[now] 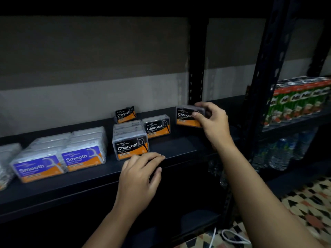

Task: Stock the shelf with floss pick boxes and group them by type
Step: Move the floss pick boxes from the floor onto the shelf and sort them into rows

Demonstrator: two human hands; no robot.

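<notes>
A person stocks a dark shelf [179, 149] with floss pick boxes, sorted by type.

The right hand [213, 120] pinches a Charcoal box [186, 116] between thumb and fingers, holding it at the back right of the Charcoal row [130, 140], likely to add it to that group. The left hand [141, 172] rests on the shelf edge just in front of that row, fingers loosely bent, holding nothing. Left of the row sit the purple Smooth boxes [59, 154], kept apart as their own type.
</notes>
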